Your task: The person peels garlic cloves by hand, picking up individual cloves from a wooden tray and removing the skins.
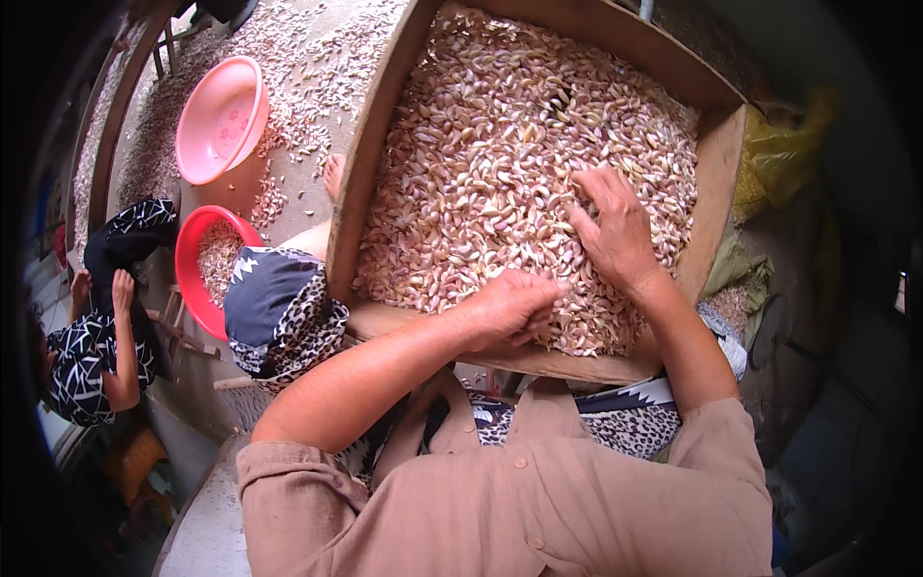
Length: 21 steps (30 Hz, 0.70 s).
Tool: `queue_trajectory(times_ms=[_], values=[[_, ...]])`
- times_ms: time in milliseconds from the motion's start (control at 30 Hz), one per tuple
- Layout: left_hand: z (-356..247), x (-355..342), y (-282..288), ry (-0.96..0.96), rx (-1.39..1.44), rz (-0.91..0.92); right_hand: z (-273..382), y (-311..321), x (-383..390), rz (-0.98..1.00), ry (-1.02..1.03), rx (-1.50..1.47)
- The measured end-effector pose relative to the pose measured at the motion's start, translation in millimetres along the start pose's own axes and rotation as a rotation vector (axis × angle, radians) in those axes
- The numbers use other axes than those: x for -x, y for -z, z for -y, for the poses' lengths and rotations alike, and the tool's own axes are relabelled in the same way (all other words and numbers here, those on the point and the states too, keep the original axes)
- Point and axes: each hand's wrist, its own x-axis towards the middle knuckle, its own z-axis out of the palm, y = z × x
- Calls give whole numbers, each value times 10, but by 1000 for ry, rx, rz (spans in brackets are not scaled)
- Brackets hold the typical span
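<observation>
A shallow wooden tray [370, 144] full of garlic cloves [500, 144] rests across my lap. Over its near edge, my left hand [517, 306] is closed, the thumb and fingers drawn together just above the cloves. Whatever lies in its grip is too small or hidden to make out. My right hand [615, 226] reaches in from the right, resting on the cloves with curved fingers and the thumb apart from the forefinger. Nothing shows between those fingers.
To the left stand a pink basin [231, 125] and a red basin [187, 264] holding cloves. More cloves lie scattered over the floor [332, 43]. Another person [91, 356] sits at far left. A yellow plastic bag [774, 159] lies beyond the tray's right side.
</observation>
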Motion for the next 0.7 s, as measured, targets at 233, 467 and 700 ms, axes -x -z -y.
queue_trajectory(times_ms=[233, 467, 700], values=[[42, 65, -43, 87, -198, 170, 20, -132, 44, 29, -17, 86], [51, 67, -36, 34, -263, 205, 37, -194, 60, 65, -5, -7], [54, 82, -43, 75, -271, 225, 118, -237, 117, 84, 26, -51]])
